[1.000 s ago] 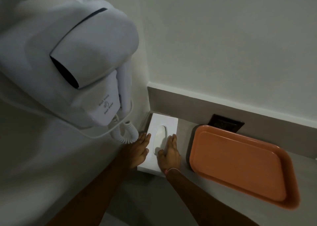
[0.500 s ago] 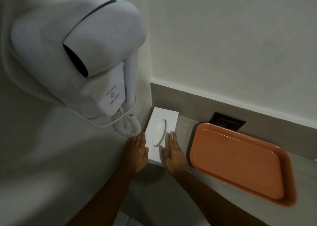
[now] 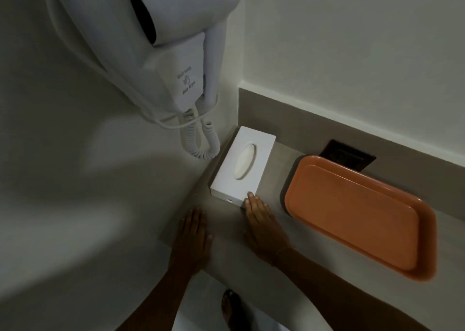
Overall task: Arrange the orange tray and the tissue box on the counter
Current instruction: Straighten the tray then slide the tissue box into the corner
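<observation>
A white tissue box with an oval opening lies flat in the left corner of the grey counter. To its right rests an empty orange tray, a gap of bare counter between them. My right hand lies flat on the counter, fingertips touching the box's near right corner. My left hand is flat and open near the counter's left front edge, apart from the box.
A white wall-mounted hair dryer with a coiled cord hangs over the left corner just above the box. A dark socket plate sits on the backsplash behind the tray. A foot shows on the floor below.
Both hands have drawn back from the sides of the tissue box toward me. The left hand has let go entirely; the right keeps only its fingertips at the near corner.
</observation>
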Available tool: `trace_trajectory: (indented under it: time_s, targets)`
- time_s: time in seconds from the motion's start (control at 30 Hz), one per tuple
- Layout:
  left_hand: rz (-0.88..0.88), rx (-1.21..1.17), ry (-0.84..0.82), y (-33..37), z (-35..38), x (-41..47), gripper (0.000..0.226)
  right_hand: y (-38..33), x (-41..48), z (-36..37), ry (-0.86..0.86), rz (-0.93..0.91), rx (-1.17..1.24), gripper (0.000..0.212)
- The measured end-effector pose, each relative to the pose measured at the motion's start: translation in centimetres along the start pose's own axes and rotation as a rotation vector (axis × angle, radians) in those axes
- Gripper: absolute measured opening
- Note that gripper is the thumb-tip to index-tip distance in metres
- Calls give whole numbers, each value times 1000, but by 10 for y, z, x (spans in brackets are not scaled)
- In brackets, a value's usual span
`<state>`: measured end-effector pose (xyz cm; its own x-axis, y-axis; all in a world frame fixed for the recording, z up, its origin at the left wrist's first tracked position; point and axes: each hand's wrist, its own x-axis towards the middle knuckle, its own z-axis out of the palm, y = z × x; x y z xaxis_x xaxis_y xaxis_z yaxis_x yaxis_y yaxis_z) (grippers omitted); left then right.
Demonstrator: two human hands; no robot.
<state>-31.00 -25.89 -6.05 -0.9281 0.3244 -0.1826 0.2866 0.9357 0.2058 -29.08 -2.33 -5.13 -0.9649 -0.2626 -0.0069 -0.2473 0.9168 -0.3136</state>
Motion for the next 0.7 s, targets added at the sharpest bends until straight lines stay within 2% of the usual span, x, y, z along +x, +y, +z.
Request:
trace_trajectory:
  time_s: [0.27, 0.7]
  targets:
    - [-18, -5, -16, 1, -1, -2, 66, -7, 47, -7, -26, 21, 56, 68]
    - [-14, 19, -30, 1, 1, -3, 69, -10, 57, -12, -119, -19, 15, 75]
